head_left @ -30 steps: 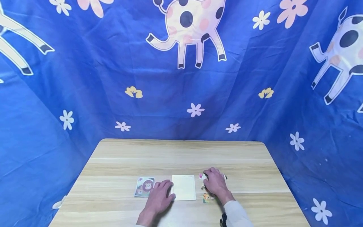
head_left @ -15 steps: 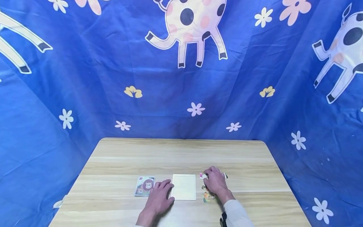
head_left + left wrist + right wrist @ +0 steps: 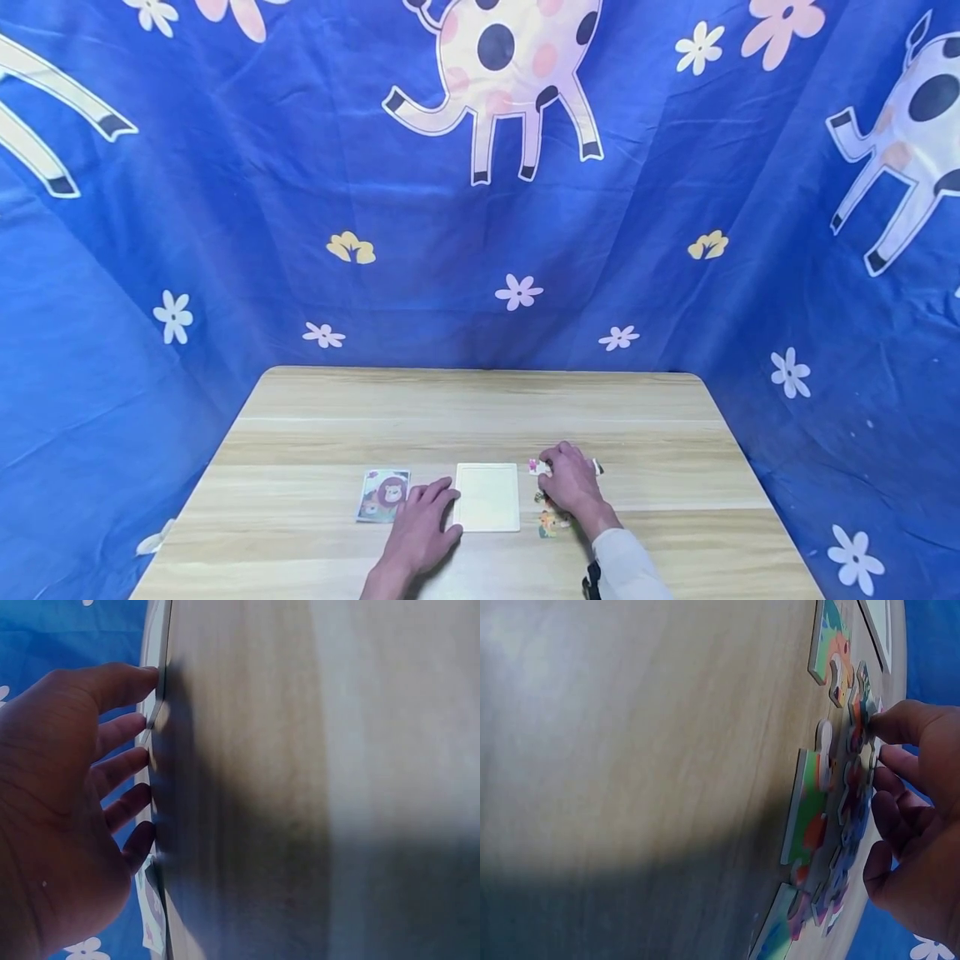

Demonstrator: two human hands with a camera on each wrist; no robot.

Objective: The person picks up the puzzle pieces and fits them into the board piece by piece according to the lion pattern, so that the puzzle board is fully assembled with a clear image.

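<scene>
My left hand (image 3: pixel 422 529) rests beside a shallow cream puzzle tray (image 3: pixel 487 498), fingertips right at its left edge. Its fingers are relaxed and spread, and in the left wrist view the thumb lies along the tray's border. My right hand (image 3: pixel 576 483) reaches over a group of wooden jigsaw pieces (image 3: pixel 806 810) right of the tray. Thumb and fingertips touch pieces in the middle of the group, with the fingers loosely bent. An orange-and-green piece (image 3: pixel 547 525) lies nearest me; a pink-and-white piece (image 3: pixel 536 467) shows at the far side. The hand hides several others.
A picture card with a lion (image 3: pixel 381 495) lies left of the tray, partly behind my left hand. All of it sits on a light wood table (image 3: pixel 480 417). Blue cloth (image 3: pixel 420 317) printed with flowers and animals hangs behind and at both sides.
</scene>
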